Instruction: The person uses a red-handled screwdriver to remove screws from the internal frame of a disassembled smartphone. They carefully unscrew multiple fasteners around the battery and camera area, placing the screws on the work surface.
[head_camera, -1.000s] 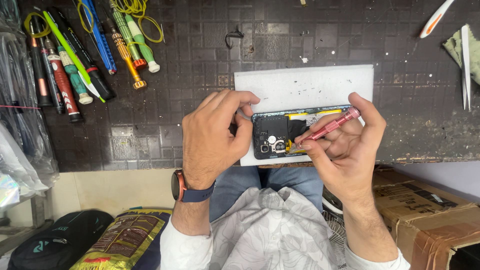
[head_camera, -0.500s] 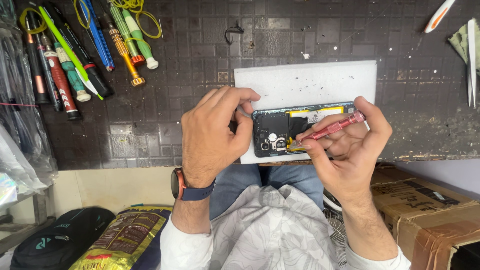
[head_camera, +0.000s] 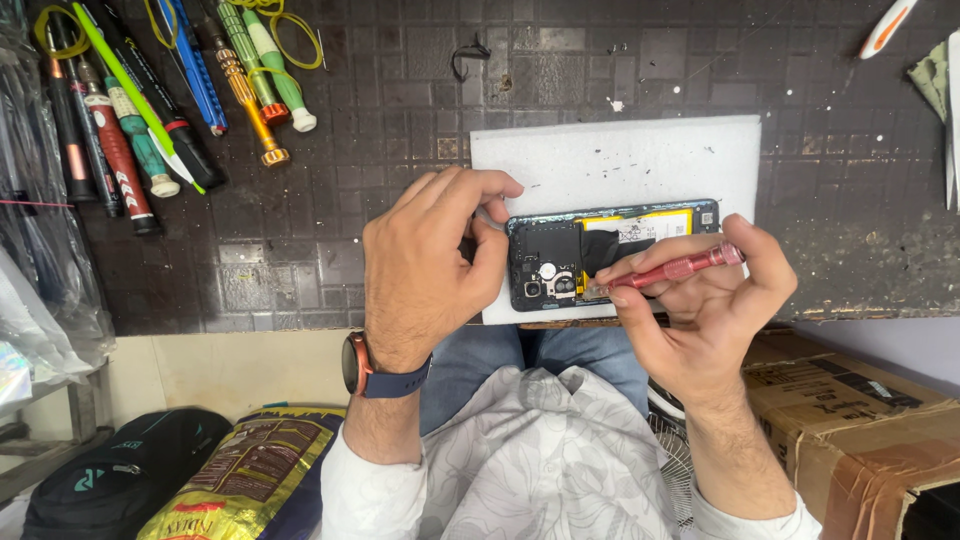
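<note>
An opened phone (head_camera: 590, 250) with its back cover off lies on a white foam pad (head_camera: 620, 160); its black board and yellow battery show. My left hand (head_camera: 430, 265) grips the phone's left end, thumb and fingers around the edge. My right hand (head_camera: 700, 305) holds a thin red screwdriver (head_camera: 670, 270), whose tip rests on the board near the phone's middle lower edge. A watch with a dark blue strap (head_camera: 375, 370) is on my left wrist.
The pad lies on a dark tiled work mat (head_camera: 380, 110). Several screwdrivers and tools (head_camera: 150, 100) lie at the back left. A cardboard box (head_camera: 860, 410) stands at lower right, bags (head_camera: 150, 480) at lower left. An orange-white tool (head_camera: 885, 25) lies at the far right.
The hands and phone stay almost the same; the screwdriver tip holds at the same spot on the board, with only a slight shift of the view.
</note>
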